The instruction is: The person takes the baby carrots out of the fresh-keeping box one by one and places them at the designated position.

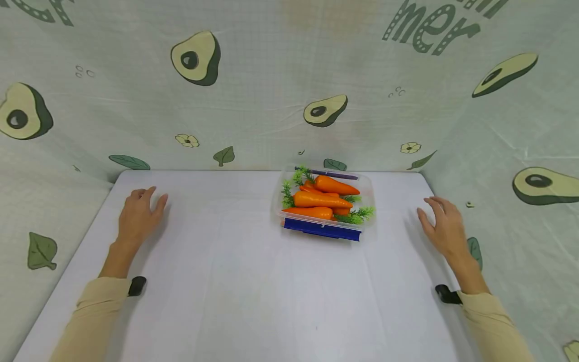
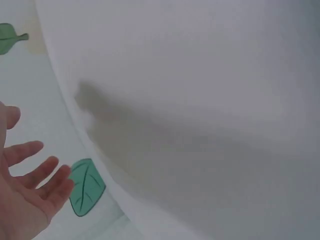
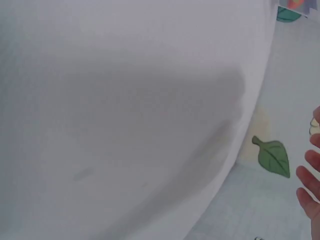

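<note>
Several orange carrots (image 1: 322,199) with green leafy tops lie in a clear plastic container (image 1: 277,201) near the table's back edge. A blue clip flap (image 1: 321,229) hangs along the container's front side. My left hand (image 1: 139,215) hovers above the table's left part with nothing in it, fingers loosely bent and spread. On the far right my right hand (image 1: 445,226) holds nothing either, its fingers relaxed, to the right of the container. Both palms show partly in the wrist views, the left hand (image 2: 30,195) at the left edge and the right hand (image 3: 311,175) at the right edge.
A white table (image 1: 253,296) spreads beneath both arms. Behind it and at the sides hangs a pale curtain (image 1: 262,65) printed with avocados and leaves. Each wrist, at the beige sleeve (image 1: 90,317), carries a small black camera (image 1: 137,286).
</note>
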A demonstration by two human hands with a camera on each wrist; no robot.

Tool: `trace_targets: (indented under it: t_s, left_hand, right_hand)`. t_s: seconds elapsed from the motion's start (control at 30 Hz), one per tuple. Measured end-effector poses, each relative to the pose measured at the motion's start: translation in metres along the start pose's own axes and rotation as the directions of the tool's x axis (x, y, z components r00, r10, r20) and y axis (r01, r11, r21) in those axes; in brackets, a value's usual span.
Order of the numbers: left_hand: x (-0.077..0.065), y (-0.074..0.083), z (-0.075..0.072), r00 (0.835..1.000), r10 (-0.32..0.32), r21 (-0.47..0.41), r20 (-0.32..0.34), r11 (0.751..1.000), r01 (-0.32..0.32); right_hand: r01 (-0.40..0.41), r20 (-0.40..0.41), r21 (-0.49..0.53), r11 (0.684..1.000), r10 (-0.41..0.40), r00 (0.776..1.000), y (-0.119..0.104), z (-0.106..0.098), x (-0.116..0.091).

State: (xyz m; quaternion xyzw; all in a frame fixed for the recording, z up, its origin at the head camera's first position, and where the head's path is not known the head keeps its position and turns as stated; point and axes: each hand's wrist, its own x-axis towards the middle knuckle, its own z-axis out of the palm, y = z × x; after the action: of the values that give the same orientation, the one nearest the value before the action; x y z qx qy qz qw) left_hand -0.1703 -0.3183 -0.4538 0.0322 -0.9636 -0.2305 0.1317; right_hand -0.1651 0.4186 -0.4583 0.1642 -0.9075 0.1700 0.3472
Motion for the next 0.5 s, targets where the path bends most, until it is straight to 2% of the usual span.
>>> trace_targets:
  t_s: [0.13, 0.23, 0.37, 0.5]
  left_hand:
    - [0.004, 0.009, 0.002, 0.999, -0.043, -0.105, 0.014, 0.993, 0.044]
    - [0.007, 0.017, 0.004, 0.999, -0.054, -0.174, 0.010, 0.983, 0.055]
    - [0.010, 0.032, 0.006, 0.999, -0.045, -0.239, -0.001, 0.970, 0.044]
    - [0.014, 0.043, 0.009, 1.000, -0.010, -0.301, -0.020, 0.954, 0.004]
  right_hand:
    - [-0.055, -0.003, 0.038, 0.998, 0.055, 0.998, -0.006, 0.002, 0.001]
    - [-0.100, 0.007, 0.055, 0.993, 0.100, 0.995, -0.009, 0.004, 0.002]
    - [-0.157, 0.008, 0.095, 0.983, 0.157, 0.988, -0.016, 0.007, 0.006]
    - [-0.218, 0.014, 0.132, 0.967, 0.218, 0.976, -0.024, 0.008, 0.010]
